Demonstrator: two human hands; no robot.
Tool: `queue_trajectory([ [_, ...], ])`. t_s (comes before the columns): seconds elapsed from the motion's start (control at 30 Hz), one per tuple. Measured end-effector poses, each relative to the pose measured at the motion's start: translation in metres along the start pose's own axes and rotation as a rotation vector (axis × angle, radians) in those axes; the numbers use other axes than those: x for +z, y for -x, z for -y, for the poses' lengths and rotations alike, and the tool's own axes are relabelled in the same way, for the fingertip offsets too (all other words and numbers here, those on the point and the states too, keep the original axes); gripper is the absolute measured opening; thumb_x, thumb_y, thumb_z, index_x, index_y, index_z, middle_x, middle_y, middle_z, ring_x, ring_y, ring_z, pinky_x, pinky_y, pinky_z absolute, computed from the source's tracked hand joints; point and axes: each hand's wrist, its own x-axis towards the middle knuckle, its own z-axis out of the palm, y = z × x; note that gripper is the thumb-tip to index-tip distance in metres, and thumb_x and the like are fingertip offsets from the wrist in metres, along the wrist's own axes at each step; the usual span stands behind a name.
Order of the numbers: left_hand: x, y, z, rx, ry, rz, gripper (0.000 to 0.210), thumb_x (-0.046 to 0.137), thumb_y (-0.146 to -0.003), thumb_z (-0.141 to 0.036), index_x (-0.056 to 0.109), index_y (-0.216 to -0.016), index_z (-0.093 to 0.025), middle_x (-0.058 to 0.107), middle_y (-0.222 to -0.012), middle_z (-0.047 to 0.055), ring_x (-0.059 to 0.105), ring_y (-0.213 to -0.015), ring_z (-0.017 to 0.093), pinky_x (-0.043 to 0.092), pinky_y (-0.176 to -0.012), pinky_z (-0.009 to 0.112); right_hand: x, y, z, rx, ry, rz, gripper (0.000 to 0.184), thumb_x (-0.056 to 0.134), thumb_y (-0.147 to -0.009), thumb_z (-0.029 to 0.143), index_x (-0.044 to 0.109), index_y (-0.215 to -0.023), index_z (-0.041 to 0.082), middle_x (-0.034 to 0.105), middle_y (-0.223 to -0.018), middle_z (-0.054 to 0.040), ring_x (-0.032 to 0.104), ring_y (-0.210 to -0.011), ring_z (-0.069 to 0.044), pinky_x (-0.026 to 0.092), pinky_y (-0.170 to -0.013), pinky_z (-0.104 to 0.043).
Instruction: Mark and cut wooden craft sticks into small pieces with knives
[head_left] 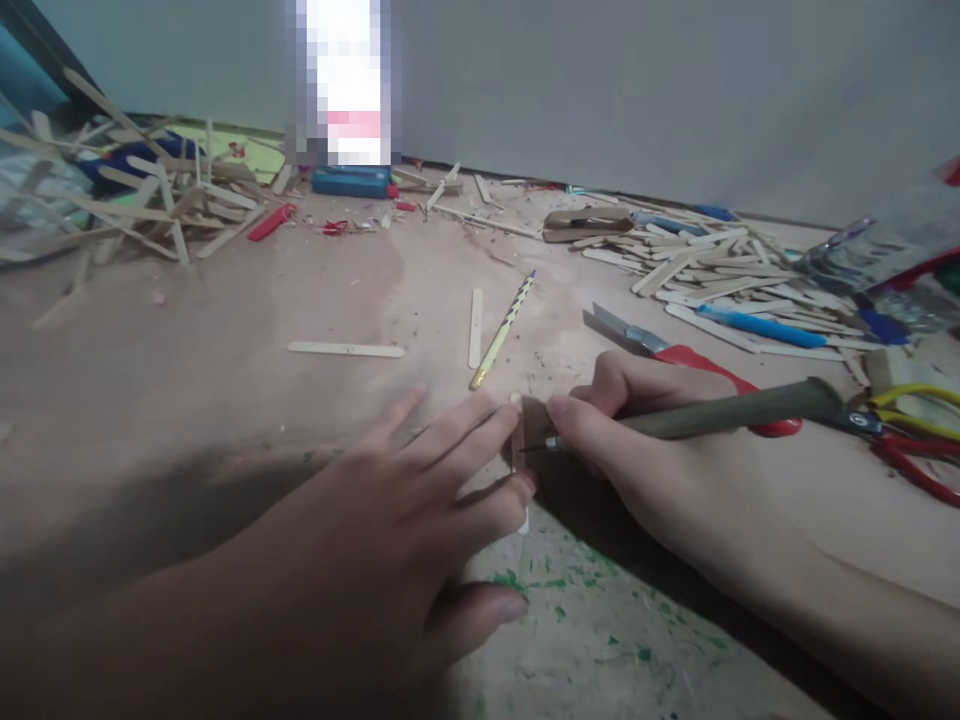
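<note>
My left hand (442,510) lies spread on the table, its fingertips pressing on a wooden craft stick (516,462) that runs away from me. In my right hand (637,450) is a pointed tool with an olive-green handle (742,408) and a thin metal tip. That tip reaches the stick between my left fingertips; whether it touches the wood I cannot tell. Just beyond the left fingers lie a yellow patterned pencil (504,330) and a second craft stick (475,328). Another craft stick (346,350) lies crosswise to the left. Red-handled scissors (637,338) rest partly behind my right hand.
Loose craft sticks heap up at the back left (172,200) and back right (720,260). A blue pen (761,325) lies on the right heap. Yellow-and-red-handled scissors (911,450) sit at the right edge. A blue box-like thing (351,182) stands near the back wall (600,90).
</note>
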Motion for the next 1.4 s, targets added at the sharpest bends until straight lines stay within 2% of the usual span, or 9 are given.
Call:
queue_trajectory([
  [0.13,0.001,0.000,0.000,-0.003,0.011,0.005,0.052,0.054,-0.109,-0.057,0.061,-0.149,-0.025,0.045,-0.172,0.017,0.036,-0.165,0.036,0.035,-0.130,0.070,-0.001,0.000,0.001,0.014,0.031,-0.004,0.039,0.069,-0.086,0.021,0.047,-0.053,0.023,0.052,-0.049,0.0037,0.043,-0.049,-0.010,0.033,-0.043,-0.025],
  [0.6,0.001,0.000,-0.001,-0.011,0.041,0.021,0.048,0.050,-0.110,-0.056,0.059,-0.147,-0.027,0.042,-0.174,0.018,0.032,-0.166,0.037,0.031,-0.129,0.075,0.000,0.000,-0.002,-0.067,0.044,-0.018,0.038,0.069,-0.086,0.016,0.049,-0.054,0.020,0.057,-0.051,0.0051,0.046,-0.048,-0.007,0.034,-0.042,-0.021],
  [0.77,-0.002,-0.002,-0.001,-0.020,0.052,0.036,0.044,0.048,-0.111,-0.054,0.060,-0.144,-0.027,0.044,-0.173,0.016,0.033,-0.166,0.037,0.033,-0.128,0.077,-0.001,0.004,-0.004,-0.112,0.091,-0.015,0.039,0.066,-0.085,0.011,0.044,-0.055,0.020,0.053,-0.051,0.0062,0.042,-0.048,-0.006,0.031,-0.041,-0.023],
  [0.9,-0.003,-0.003,0.000,-0.021,0.062,0.044,0.043,0.050,-0.110,-0.055,0.061,-0.141,-0.028,0.045,-0.172,0.015,0.035,-0.164,0.037,0.029,-0.131,0.073,-0.002,0.006,-0.005,-0.138,0.098,-0.013,0.040,0.065,-0.085,0.008,0.040,-0.055,0.020,0.047,-0.050,0.0071,0.039,-0.049,-0.005,0.028,-0.041,-0.023],
  [1.13,-0.001,-0.005,0.000,-0.023,0.038,0.027,0.040,0.050,-0.110,-0.055,0.061,-0.137,-0.028,0.048,-0.169,0.013,0.038,-0.162,0.034,0.030,-0.131,0.070,-0.001,0.001,0.001,-0.146,0.066,0.008,0.040,0.062,-0.082,0.004,0.038,-0.054,0.019,0.042,-0.048,0.0078,0.034,-0.048,-0.005,0.029,-0.044,-0.021],
  [1.2,-0.003,-0.005,-0.001,-0.020,0.026,0.033,0.040,0.051,-0.110,-0.055,0.061,-0.138,-0.028,0.048,-0.169,0.013,0.038,-0.162,0.034,0.030,-0.130,0.069,-0.002,-0.001,0.001,-0.083,-0.007,0.027,0.040,0.064,-0.078,0.001,0.039,-0.052,0.019,0.042,-0.047,0.0078,0.034,-0.048,-0.005,0.031,-0.045,-0.021],
  [1.27,-0.004,-0.004,-0.002,-0.015,0.008,0.040,0.043,0.050,-0.110,-0.055,0.060,-0.141,-0.027,0.047,-0.170,0.015,0.037,-0.163,0.035,0.031,-0.130,0.071,-0.003,-0.004,-0.003,0.038,-0.175,0.025,0.040,0.068,-0.075,-0.001,0.043,-0.051,0.019,0.045,-0.047,0.0071,0.036,-0.048,-0.005,0.028,-0.044,-0.022],
  [1.33,-0.004,-0.003,-0.002,-0.017,-0.006,0.040,0.046,0.049,-0.110,-0.055,0.057,-0.145,-0.025,0.046,-0.170,0.018,0.037,-0.163,0.037,0.032,-0.128,0.073,-0.005,-0.006,-0.009,0.135,-0.378,-0.005,0.043,0.074,-0.076,0.007,0.041,-0.052,0.021,0.044,-0.047,0.0073,0.036,-0.045,-0.006,0.024,-0.042,-0.024],
  [1.4,-0.005,-0.002,-0.001,-0.016,-0.010,0.041,0.049,0.050,-0.110,-0.056,0.056,-0.147,-0.024,0.045,-0.170,0.020,0.040,-0.161,0.039,0.034,-0.127,0.075,-0.007,-0.008,-0.015,0.172,-0.504,-0.013,0.045,0.076,-0.081,0.019,0.041,-0.054,0.023,0.043,-0.046,0.0076,0.036,-0.042,-0.008,0.024,-0.041,-0.025],
])
